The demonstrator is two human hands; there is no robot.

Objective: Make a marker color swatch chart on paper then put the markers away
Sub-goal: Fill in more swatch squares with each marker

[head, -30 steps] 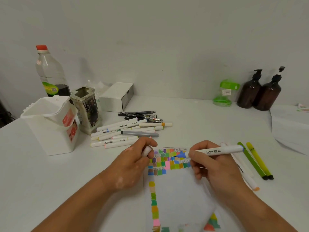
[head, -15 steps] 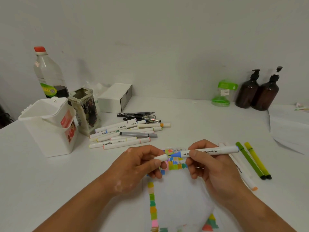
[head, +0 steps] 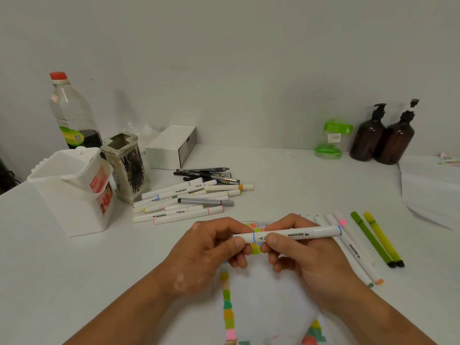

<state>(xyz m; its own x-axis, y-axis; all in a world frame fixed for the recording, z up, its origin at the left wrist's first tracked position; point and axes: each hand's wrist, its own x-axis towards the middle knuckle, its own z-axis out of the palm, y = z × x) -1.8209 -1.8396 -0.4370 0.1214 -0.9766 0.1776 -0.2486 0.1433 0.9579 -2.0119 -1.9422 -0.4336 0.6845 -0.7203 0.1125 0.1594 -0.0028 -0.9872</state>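
Marker [head: 298, 234]: being held level above the paper [head: 263, 295].
Left hand [head: 206, 252]: cap end being pinched.
Right hand [head: 306, 262]: barrel being gripped, fingers curled.

White bench [head: 286, 185] carries a white tub [head: 67, 205] at left, a patterned holder [head: 129, 170] and bottle [head: 72, 113] beside it; a marker heap [head: 184, 202] and black pens [head: 209, 174] mid-bench; swatch paper [head: 263, 302] nearest; green pens [head: 375, 240] right; brown pump bottles [head: 366, 138] by the wall.

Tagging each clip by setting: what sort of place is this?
Likely an indoor desk used for drawing: white table against a plain wall, a pile of markers, a swatch-covered paper.
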